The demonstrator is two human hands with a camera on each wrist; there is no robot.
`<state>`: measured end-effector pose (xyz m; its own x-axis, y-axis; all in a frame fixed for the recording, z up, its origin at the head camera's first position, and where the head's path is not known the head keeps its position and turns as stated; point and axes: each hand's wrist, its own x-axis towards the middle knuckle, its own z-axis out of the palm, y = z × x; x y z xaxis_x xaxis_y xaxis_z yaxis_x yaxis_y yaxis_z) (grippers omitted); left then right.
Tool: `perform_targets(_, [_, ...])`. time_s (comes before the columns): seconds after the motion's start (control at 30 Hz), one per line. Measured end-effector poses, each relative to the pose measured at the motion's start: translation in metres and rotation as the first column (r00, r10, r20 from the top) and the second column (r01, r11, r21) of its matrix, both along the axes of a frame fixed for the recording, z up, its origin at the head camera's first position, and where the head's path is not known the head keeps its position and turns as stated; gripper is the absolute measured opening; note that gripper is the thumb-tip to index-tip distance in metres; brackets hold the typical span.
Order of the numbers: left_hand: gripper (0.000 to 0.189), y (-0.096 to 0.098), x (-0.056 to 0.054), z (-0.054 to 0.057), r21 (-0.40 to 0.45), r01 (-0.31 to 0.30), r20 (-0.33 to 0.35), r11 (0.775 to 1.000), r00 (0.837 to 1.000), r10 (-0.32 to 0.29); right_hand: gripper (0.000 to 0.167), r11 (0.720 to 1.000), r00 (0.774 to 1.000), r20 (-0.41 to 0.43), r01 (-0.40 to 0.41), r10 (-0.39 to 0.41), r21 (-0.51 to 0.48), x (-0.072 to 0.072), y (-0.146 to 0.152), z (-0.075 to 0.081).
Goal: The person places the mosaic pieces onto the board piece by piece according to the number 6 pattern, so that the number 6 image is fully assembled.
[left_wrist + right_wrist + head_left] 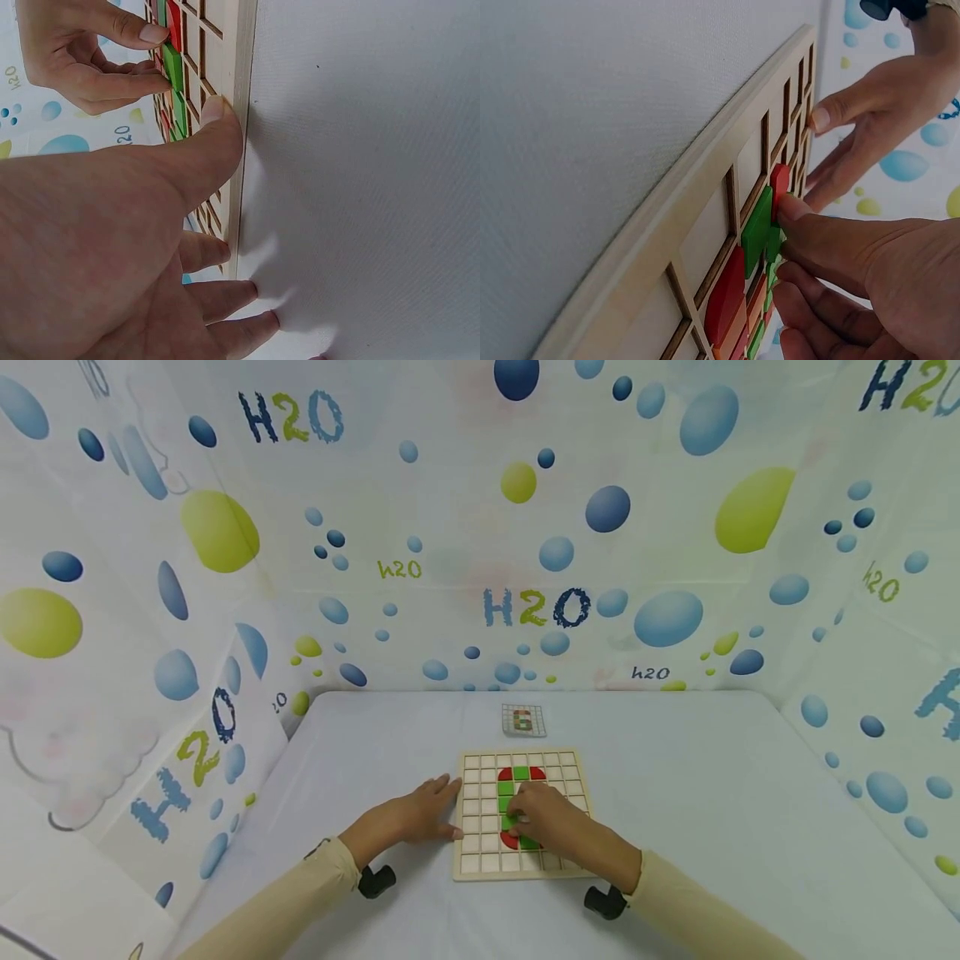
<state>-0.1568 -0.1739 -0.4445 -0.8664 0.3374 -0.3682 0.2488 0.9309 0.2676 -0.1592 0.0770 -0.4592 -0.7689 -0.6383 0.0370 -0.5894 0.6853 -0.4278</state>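
A wooden grid board (480, 862) lies on the table, with red and green tiles set in its squares. My left hand (423, 814) rests at its left edge, fingers spread and thumb tip on the frame. Over the middle of the board, my right hand (555, 822) pinches a green tile (173, 66) between thumb and forefinger, low in the left column of the pattern. Beside it sits a rounded red tile (509, 840). At the top of the pattern, a green tile (521, 773) lies between two red ones. My right hand covers part of the pattern.
Behind the board lies a small card (524, 721) printed with a grid and a red-and-green pattern. A white cloth (712, 793) covers the table. Sheets with blue and yellow-green dots (555, 553) hang at the back and sides.
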Motion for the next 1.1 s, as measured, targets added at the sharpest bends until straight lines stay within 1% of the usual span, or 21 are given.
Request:
perform_targets(0.17, [0.090, 0.000, 0.000, 0.000, 0.007, 0.001, 0.004, 1.000, 1.000, -0.001, 0.020, 1.000, 1.000, -0.001, -0.003, 0.003, -0.016, 0.000, 0.000, -0.002])
perform_targets(0.33, [0.090, 0.001, 0.002, 0.001, 0.009, 0.005, 0.005, 1.000, 1.000, -0.005, 0.018, 0.999, 0.999, -0.034, -0.013, 0.012, -0.029, 0.000, -0.001, -0.004])
perform_targets(0.53, [0.089, 0.002, 0.003, 0.004, 0.004, 0.003, 0.004, 1.000, 1.000, -0.003, 0.018, 1.000, 0.999, -0.046, 0.003, -0.004, -0.014, 0.001, -0.003, -0.004])
perform_targets(0.77, [0.089, 0.003, 0.004, 0.007, 0.020, 0.002, 0.013, 1.000, 1.000, -0.002, 0.017, 1.000, 0.997, -0.075, 0.006, -0.008, -0.016, 0.005, -0.005, -0.005])
perform_targets(0.9, [0.089, 0.001, 0.005, 0.006, 0.014, 0.007, 0.008, 1.000, 1.000, -0.007, 0.017, 1.000, 0.997, -0.072, 0.000, -0.001, -0.010, 0.008, -0.007, -0.004])
perform_targets(1.1, [0.088, -0.001, 0.004, 0.005, 0.015, 0.007, 0.007, 1.000, 1.000, -0.008, 0.021, 1.000, 0.993, -0.116, 0.001, 0.000, 0.011, 0.011, -0.008, -0.002])
